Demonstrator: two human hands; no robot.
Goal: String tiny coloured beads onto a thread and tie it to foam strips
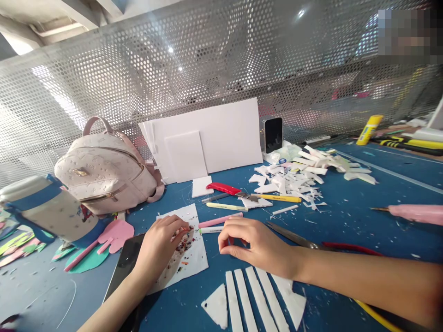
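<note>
My left hand is over a white sheet of paper strewn with tiny coloured scraps. Its thumb and fingers are pinched together by the scraps; what they hold, if anything, is too small to tell. My right hand rests to the right of the sheet, fingers curled into a loose ring with nothing visible in them. Just in front of it lie several white foam strips and a white triangular piece. A white pen and a pink pen lie between the hands and the cutter.
A red utility knife, scissors and a foam scrap pile lie beyond my hands. White boards lean behind. A backpack and a large bottle stand left. A pink-handled tool lies right.
</note>
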